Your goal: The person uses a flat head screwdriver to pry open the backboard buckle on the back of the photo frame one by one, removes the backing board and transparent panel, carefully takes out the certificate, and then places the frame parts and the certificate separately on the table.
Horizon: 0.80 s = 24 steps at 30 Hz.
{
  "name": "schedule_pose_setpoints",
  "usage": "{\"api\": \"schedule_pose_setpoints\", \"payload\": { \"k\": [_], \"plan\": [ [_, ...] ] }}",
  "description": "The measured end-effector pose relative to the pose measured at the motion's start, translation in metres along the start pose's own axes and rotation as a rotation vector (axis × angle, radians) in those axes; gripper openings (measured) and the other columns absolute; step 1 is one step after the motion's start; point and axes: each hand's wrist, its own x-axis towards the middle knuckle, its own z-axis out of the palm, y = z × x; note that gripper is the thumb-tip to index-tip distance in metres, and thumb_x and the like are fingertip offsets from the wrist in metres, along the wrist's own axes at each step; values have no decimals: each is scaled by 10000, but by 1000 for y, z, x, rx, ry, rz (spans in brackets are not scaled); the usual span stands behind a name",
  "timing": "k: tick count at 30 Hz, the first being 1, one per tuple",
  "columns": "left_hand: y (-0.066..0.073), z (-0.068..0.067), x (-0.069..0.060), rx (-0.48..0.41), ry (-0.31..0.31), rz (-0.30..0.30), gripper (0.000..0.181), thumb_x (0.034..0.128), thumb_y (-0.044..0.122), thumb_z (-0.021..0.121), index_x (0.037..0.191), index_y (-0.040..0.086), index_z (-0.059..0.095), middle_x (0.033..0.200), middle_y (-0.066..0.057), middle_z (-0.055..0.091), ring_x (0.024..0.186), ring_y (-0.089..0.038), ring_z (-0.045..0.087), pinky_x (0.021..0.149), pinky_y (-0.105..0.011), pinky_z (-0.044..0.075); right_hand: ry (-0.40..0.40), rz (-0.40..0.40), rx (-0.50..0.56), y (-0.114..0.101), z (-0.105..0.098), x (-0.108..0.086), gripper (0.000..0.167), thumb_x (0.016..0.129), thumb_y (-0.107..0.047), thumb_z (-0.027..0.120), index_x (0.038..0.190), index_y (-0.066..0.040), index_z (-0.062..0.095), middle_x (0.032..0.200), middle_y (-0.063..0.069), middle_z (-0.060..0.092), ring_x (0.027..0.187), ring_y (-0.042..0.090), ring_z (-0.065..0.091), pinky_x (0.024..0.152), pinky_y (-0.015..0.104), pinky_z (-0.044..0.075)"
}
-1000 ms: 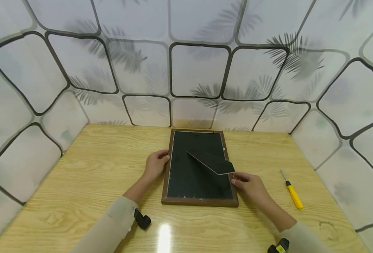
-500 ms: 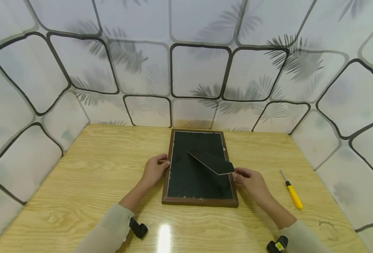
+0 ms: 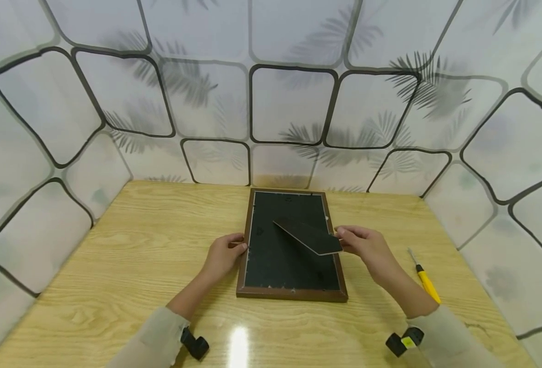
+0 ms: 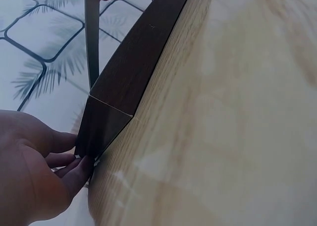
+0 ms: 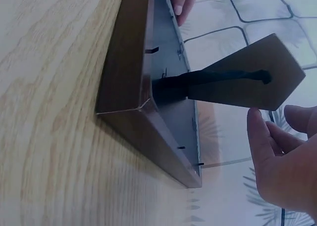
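A brown picture frame (image 3: 291, 293) lies back side up on the table, its black backing (image 3: 271, 266) showing. From the backing a black stand flap (image 3: 314, 239) rises at an angle; the right wrist view shows the flap's underside (image 5: 247, 82) and a dark ribbon (image 5: 213, 77). My left hand (image 3: 222, 255) grips the frame's left edge between thumb and fingers, also seen in the left wrist view (image 4: 34, 166). My right hand (image 3: 372, 250) is at the flap's free end, one fingertip touching its edge and the thumb apart from it (image 5: 287, 161).
A screwdriver with a yellow handle (image 3: 429, 286) lies to the right of my right hand on the wooden table (image 3: 137, 245). Patterned fabric walls (image 3: 293, 107) stand behind the table and at both sides. Small metal tabs (image 5: 152, 50) stick out around the backing.
My right hand has moved up from the frame's right edge to the end of the flap. My left hand has slid slightly nearer along the left edge. The frame and flap look nearly unchanged.
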Motion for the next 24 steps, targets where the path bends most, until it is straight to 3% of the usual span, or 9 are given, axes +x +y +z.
{"api": "schedule_pose_setpoints", "payload": {
  "k": [10,15,24],
  "plan": [
    [-2,1,0,18,2,3,366,984,71,628,1333,-40,622,1230,-213,686,1133,-340,656,917,-417,567,-71,36,10,-1,0,-2,519,1004,-247,641,1400,75,542,1421,242,562,1222,216,627,996,297,535],
    [-3,1,1,12,8,2,363,983,73,629,1329,-37,628,1226,-206,689,1126,-334,658,919,-420,566,-91,58,4,6,0,-5,499,1002,-236,641,1396,59,556,1422,222,569,1245,227,606,984,268,535],
    [-3,2,2,13,10,9,371,980,83,637,1331,-34,628,1220,-196,695,1118,-320,664,920,-421,565,-82,83,-51,26,5,-9,433,999,-188,639,1370,30,594,1393,205,596,1222,240,621,1007,367,537]
  ]
}}
